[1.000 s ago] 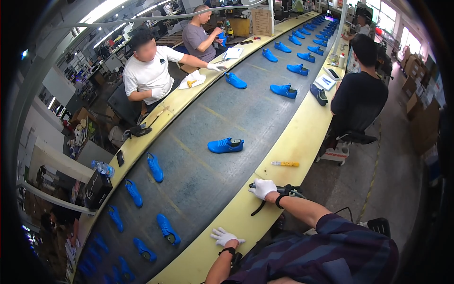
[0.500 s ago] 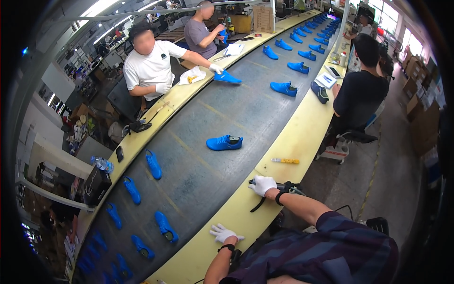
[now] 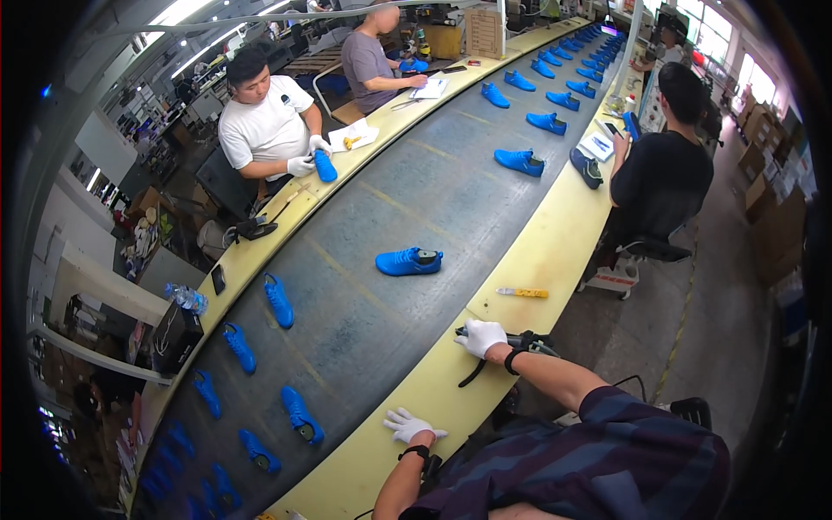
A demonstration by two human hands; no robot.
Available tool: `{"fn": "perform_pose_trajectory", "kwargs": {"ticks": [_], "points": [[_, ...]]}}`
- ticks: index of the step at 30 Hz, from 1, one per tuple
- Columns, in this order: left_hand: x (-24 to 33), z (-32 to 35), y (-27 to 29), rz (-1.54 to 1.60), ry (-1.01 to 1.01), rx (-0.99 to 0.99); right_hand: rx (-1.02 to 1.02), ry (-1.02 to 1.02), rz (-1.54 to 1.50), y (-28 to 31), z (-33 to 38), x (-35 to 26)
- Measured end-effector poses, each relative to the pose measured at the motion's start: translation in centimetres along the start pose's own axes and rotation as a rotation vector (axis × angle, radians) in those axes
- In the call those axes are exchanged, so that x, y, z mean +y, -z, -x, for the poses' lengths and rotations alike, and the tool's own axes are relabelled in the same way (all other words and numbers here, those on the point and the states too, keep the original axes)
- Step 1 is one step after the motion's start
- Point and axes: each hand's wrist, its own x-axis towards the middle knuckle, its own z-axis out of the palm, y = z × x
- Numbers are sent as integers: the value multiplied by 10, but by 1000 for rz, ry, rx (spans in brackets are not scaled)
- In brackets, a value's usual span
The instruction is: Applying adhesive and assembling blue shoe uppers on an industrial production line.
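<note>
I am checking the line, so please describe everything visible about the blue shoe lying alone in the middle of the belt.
The blue sports shoe lies alone on the grey conveyor belt, sole down, its length across the belt. Its upper looks like knitted fabric, its sole is the same blue, and a dark insert fills its opening. Nothing touches it except the belt. The gloved right hand rests apart from it on the yellow bench edge.

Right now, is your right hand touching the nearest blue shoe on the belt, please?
Apart: the head view shows bare belt between the right hand and the blue shoe.
</note>
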Motion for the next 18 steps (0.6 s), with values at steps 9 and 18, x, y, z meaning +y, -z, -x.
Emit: {"fn": "perform_pose_trajectory", "kwargs": {"ticks": [9,18], "points": [[-1,-1,1,3,4,-7,-37,-26,19,1,-1,-3],[-3,-2,-1,21,-7,7,-18,-15,18,-4,-2,-2]]}}
